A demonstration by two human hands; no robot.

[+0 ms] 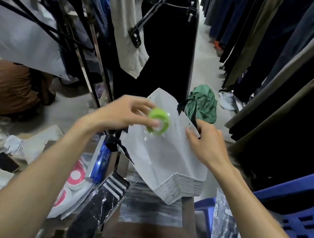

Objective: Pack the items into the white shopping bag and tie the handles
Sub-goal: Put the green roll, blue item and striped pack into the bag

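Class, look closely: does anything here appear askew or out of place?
Yes. The white shopping bag leans tilted, not upright, as the right hand holds its rim. A green garment lies crumpled on the floor behind it.

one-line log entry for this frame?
step: packing | left hand: holds green tape roll over white bag | right hand: holds bag rim open | handles: untied

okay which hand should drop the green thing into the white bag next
Left. The left hand already pinches the green item right over the white bag, while the right hand holds the bag's edge open.
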